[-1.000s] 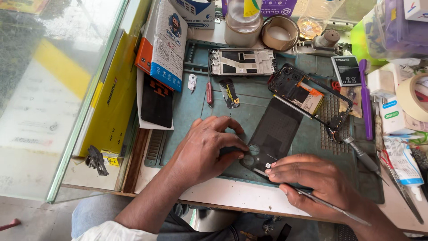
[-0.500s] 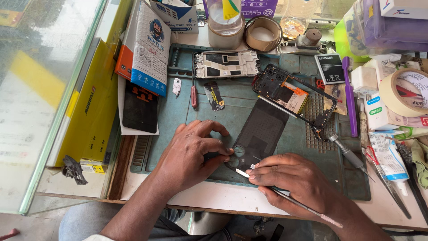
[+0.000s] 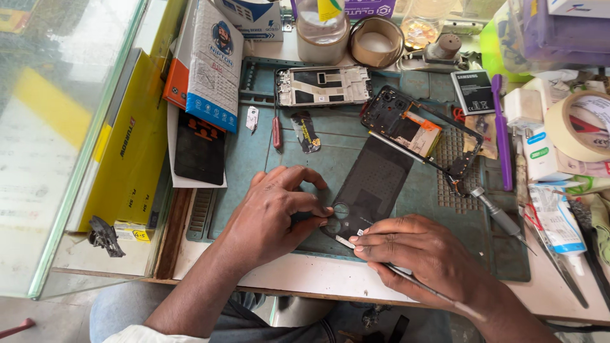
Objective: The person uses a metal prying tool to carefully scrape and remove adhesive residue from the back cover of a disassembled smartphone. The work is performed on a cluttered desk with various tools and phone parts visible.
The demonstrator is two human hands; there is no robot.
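Left hand (image 3: 270, 213) pinches the near end of the black back cover (image 3: 368, 190), fingertips closed at its round hole. Right hand (image 3: 422, 254) grips tweezers (image 3: 413, 282), tips at a small white piece on the cover's near edge. The cover lies mid-mat (image 3: 254, 159), toward six o'clock. Risk, judged: tweezers slipping could scratch the cover or flick the piece away. At one o'clock, the opened phone (image 3: 419, 130) sits just beside; at three o'clock, a screwdriver (image 3: 502, 216).
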